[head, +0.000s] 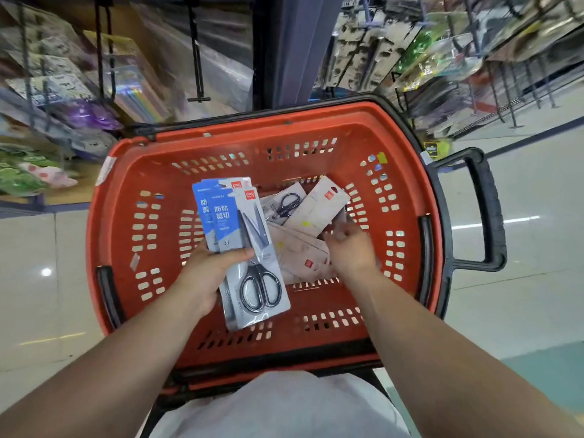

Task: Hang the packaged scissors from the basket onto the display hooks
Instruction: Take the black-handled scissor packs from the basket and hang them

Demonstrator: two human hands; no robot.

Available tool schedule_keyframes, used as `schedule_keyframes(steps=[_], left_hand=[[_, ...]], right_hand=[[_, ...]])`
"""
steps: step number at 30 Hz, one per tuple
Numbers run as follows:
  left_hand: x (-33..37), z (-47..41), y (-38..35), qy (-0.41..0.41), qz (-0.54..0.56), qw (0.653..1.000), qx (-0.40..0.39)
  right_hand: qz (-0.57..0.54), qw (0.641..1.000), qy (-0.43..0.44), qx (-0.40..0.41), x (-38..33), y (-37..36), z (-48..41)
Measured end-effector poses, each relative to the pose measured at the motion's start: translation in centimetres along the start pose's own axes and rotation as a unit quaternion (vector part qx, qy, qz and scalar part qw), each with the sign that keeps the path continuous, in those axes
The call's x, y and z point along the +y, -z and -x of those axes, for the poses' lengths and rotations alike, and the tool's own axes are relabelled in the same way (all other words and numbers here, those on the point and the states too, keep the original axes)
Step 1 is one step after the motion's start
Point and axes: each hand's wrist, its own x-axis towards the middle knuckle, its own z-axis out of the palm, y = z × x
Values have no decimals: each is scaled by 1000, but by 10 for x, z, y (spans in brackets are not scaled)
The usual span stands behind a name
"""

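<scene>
An orange plastic basket (126, 197) stands in front of me. My left hand (208, 270) grips a small stack of packaged scissors (249, 248) with blue-and-grey cards and black handles, held above the basket. My right hand (350, 248) reaches down into the basket, its fingers on the loose packages (319, 207) lying there, most of them back side up; I cannot tell whether it has one gripped. One package shows black scissors (287, 202). An empty black display hook (197, 74) hangs at the top centre.
Racks of hanging packaged goods (410, 52) fill the upper right, and bagged items (79, 99) hang at the left. The basket's black pull handle (483, 210) sticks out to the right. Pale tiled floor (521, 295) surrounds the basket.
</scene>
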Motion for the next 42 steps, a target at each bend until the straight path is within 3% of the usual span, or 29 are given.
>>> schedule_keyframes(steps=[2, 6, 8, 15, 21, 30, 34, 39, 42], left_hand=[[0, -6, 1, 9, 2, 1000, -1], [0, -15, 7, 20, -5, 1000, 11], [-1, -17, 11, 22, -11, 1000, 13], [5, -12, 20, 21, -3, 999, 29], [14, 7, 31, -19, -1, 999, 47], [14, 30, 50, -63, 7, 996, 62], [9, 37, 50, -70, 19, 995, 66], [6, 42, 45, -72, 36, 994, 72], [7, 40, 45, -76, 20, 992, 98]], right_hand=[[101, 994, -34, 4, 8, 3, -14], [212, 971, -88, -62, -3, 5, -10], [236, 966, -96, -42, -4, -1, -16], [240, 970, 32, 5, -21, -1, 0], [221, 964, 128, -73, -33, -2, 28], [424, 865, 209, -169, -71, -13, -1], [394, 878, 233, -140, -68, 0, -3], [159, 944, 262, -120, -60, 24, -5], [0, 958, 249, -142, -61, 42, 1]])
